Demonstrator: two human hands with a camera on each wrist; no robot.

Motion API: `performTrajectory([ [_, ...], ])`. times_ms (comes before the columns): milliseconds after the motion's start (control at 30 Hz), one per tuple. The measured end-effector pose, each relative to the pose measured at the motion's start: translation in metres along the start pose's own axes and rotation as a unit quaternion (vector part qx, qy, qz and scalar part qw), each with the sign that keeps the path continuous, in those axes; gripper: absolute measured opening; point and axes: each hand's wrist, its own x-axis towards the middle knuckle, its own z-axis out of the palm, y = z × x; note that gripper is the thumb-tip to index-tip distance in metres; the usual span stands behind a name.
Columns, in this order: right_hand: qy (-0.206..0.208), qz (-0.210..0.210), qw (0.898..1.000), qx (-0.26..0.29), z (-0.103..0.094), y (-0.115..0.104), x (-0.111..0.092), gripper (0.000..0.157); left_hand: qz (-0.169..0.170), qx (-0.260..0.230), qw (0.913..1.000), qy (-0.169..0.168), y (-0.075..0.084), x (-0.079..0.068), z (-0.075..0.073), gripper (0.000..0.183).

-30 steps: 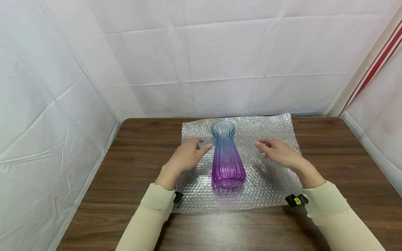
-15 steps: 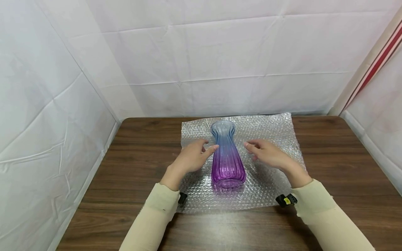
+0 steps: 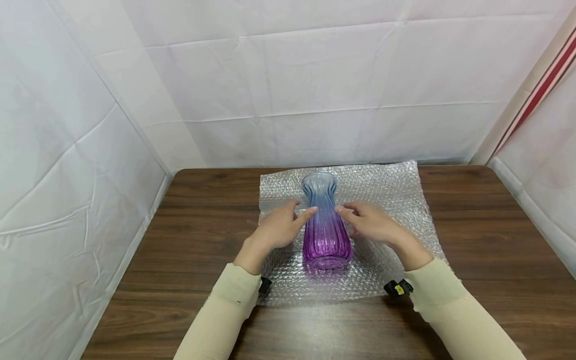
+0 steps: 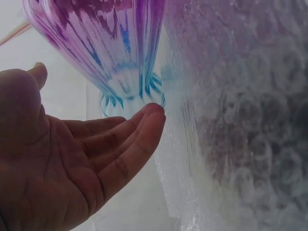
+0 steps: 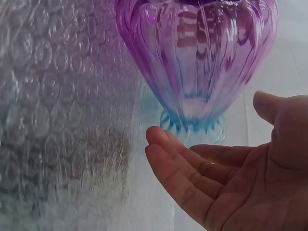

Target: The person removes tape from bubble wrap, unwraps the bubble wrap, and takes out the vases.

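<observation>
Nearest the wearer, behind the fingers, are a pale cream fabric left sleeve [image 3: 218, 315] and a matching right sleeve [image 3: 459, 315]. A small black device with a yellow patch [image 3: 398, 288] sits at the right wrist.

Ahead of the sleeves, the bare left hand [image 3: 280, 226] and bare right hand [image 3: 372, 223] face each other, fingers extended in a gentle bend and close together, thumbs apart, pinching nothing. Between the 2 sets of fingers, a ribbed glass vase [image 3: 326, 230], purple at the base and blue at the mouth, lies on its side, its mouth beyond the fingertips. In the head view both hands' tips meet its edges; I cannot tell whether they touch it.

Clear plastic bubble wrap [image 3: 382, 187] spreads beneath vase and fingers, on a dark brown wood-grain table [image 3: 180, 240]. Past the fingers hangs creased white sheeting [image 3: 288, 80].
</observation>
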Motion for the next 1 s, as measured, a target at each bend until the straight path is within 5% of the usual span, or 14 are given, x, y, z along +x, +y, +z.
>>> performTrajectory([
  [667, 0.004, -0.008, 0.999, -0.053, 0.013, -0.005, 0.006, 0.084, 0.002, 0.005, 0.9997, -0.024, 0.006, 0.004, 0.009, 0.102],
  [1000, -0.006, 0.000, 1.000, -0.024, 0.016, -0.007, 0.006, 0.084, 0.041, -0.022, 0.9982, -0.036, 0.006, 0.006, 0.016, 0.093],
])
